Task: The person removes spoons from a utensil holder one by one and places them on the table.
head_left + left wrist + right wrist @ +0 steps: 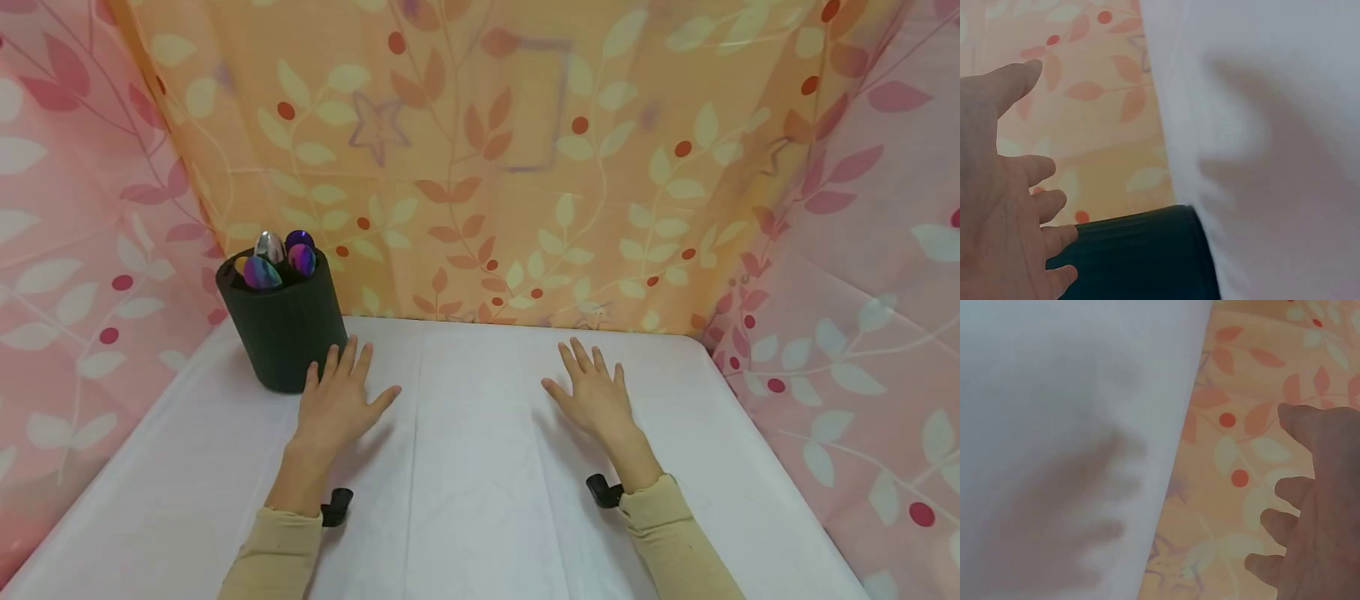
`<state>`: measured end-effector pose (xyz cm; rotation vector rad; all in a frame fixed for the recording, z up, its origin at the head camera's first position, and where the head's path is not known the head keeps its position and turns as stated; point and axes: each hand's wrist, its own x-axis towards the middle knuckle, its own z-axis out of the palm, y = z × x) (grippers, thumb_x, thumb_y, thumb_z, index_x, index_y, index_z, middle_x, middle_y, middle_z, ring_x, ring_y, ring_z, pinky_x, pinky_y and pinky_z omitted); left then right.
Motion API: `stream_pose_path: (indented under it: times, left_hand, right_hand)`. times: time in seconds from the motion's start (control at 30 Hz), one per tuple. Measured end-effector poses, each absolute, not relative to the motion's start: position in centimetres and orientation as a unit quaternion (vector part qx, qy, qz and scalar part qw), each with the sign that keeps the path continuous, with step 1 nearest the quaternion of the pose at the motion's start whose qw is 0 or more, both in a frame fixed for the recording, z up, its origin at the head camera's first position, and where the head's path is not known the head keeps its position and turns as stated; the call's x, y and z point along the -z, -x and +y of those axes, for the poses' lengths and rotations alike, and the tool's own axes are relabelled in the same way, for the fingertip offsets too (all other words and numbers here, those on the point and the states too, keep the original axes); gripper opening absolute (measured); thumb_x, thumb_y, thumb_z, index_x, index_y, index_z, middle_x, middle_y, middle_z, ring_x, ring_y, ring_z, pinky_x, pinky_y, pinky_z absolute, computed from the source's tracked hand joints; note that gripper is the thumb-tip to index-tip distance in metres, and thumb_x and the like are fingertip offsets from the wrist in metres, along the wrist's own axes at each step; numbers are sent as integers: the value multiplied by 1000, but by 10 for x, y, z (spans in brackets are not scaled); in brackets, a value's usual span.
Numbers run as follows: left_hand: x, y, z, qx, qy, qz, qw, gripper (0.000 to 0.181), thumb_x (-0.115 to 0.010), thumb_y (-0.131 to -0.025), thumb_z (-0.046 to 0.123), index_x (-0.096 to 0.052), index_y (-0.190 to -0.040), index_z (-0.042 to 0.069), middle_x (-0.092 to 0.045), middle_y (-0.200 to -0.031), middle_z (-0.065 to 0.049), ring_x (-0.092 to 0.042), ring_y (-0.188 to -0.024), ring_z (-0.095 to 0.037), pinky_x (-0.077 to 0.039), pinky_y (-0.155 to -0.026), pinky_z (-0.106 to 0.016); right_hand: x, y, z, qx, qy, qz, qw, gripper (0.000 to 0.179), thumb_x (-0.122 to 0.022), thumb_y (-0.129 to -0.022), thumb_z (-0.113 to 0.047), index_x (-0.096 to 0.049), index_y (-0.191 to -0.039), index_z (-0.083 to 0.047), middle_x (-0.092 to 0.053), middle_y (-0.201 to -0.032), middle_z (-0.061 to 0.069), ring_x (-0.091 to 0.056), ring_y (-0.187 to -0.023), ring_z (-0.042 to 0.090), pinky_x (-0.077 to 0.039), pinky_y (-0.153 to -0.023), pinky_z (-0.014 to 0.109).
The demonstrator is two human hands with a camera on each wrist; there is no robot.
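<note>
Head view: left hand [335, 410] and right hand [597, 402] spread, grips released, over the tabletop [476, 475]. Dark holder [288, 337] of shiny utensils [262, 273] stands by the left; contact hard to tell. Ready pose, probably; grasping needs curled fingers.

We take this for a small curtained booth, set up like a makeshift filming corner; what kind of building holds it, we cannot tell. We see an orange leaf-print curtain [450, 192] hanging behind a white-covered table [480, 450], with pink leaf-print curtains [862, 250] closing in both sides. Small black devices [341, 505] at the wrists of the left hand [336, 404] and right hand [597, 400] suggest recording.
</note>
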<state>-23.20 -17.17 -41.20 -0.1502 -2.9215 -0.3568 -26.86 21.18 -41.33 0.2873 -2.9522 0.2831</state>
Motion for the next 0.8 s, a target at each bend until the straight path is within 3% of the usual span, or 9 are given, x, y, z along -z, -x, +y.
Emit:
stream_pose_path:
  times: [0.2,0.47,0.8]
  left_hand:
    - [398,228,-178,118,56,-983,128,91,-46,-87,67,-18,-152,10,-8,-158,-16,-9,-142,-43,-7,-109,-65]
    - [376,220,-188,122,60,-976,169,91,-39,-88,71,-10,-154,15,-1,-159,-10,-7,-143,-40,-7,-110,-64]
    - [350,218,-214,118,57,-952,275,82,-46,-93,56,-10,-153,14,4,-159,-4,6,-145,-30,-4,-114,-58]
  right_hand:
    - [403,270,199,-105,-109,-983,104,77,-38,-92,-65,-18,-153,-23,-14,-159,4,-15,-143,37,-7,-108,68]
    - [388,275,173,-135,-140,-969,150,79,-40,-92,-63,-9,-154,-25,-8,-160,-1,-15,-144,34,-10,-109,66]
    - [368,282,120,-214,-200,-935,202,82,-41,-92,-62,-3,-154,-23,-10,-159,-1,-13,-145,20,-17,-113,57]
